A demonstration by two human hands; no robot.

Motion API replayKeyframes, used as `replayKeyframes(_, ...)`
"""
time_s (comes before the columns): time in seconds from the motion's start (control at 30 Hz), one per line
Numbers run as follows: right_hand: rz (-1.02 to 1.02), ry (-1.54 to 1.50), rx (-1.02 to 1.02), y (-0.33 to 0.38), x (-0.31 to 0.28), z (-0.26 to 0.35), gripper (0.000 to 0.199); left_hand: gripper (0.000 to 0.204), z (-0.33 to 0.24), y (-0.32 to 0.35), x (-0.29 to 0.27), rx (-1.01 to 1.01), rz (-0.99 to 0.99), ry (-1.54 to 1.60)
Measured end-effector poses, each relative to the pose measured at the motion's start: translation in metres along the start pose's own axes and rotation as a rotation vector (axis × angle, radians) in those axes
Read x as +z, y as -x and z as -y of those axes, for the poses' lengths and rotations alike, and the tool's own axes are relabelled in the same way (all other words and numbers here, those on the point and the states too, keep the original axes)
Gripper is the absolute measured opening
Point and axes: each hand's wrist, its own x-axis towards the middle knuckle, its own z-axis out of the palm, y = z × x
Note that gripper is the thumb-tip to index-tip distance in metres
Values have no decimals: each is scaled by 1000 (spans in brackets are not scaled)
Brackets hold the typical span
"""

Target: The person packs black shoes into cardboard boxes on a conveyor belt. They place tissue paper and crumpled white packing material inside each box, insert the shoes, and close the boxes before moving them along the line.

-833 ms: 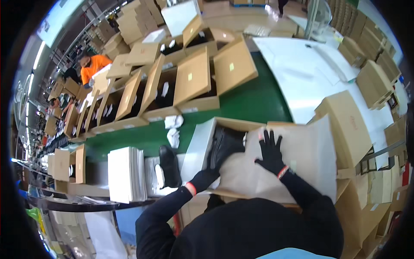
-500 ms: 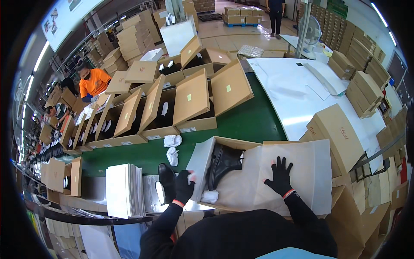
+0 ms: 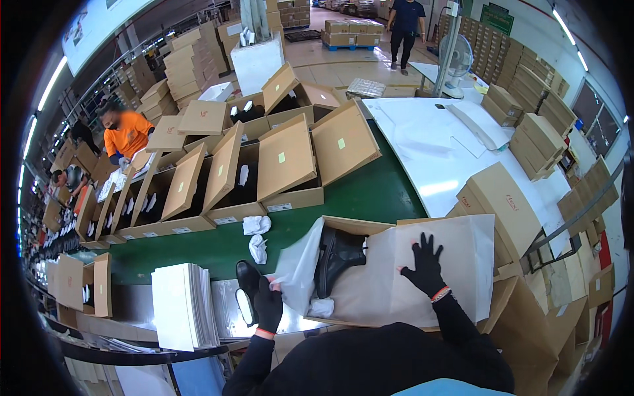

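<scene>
My left hand (image 3: pixel 268 307), in a black fingertipless glove, is closed against the side of a black boot (image 3: pixel 248 282) lying on the metal work surface. Its fingers are partly hidden. A second black boot (image 3: pixel 335 259) lies on its side in an open cardboard shoebox (image 3: pixel 356 225). My right hand (image 3: pixel 425 269), gloved the same way, lies flat with spread fingers on white wrapping paper (image 3: pixel 462 254) covering the box lid. On the left, a loose flap of translucent paper (image 3: pixel 297 272) stands up at the box's edge. Crumpled white paper (image 3: pixel 321 307) sits near the boot.
Two crumpled paper wads (image 3: pixel 256 226) lie on the green belt (image 3: pixel 370 191). A stack of white sheets (image 3: pixel 179 307) stands at left. Open shoeboxes (image 3: pixel 284 168) line the belt's far side. A worker in orange (image 3: pixel 129 135) is beyond, and a white table (image 3: pixel 416 145) stands at right.
My left hand has moved from the paper edge back to the loose boot. The paper flap has lifted and curled to the left. My right hand stays spread on the paper. The view has shifted slightly.
</scene>
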Motion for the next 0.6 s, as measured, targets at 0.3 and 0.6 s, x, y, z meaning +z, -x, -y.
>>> replayKeyframes(0.3, 309, -1132, -977, -12, -87, 217, 71, 34, -74, 41, 84, 542, 841, 130)
replayKeyframes(0.6, 81, 196, -385, -36, -12, 101, 98, 64, -55, 36, 60, 570, 650, -73)
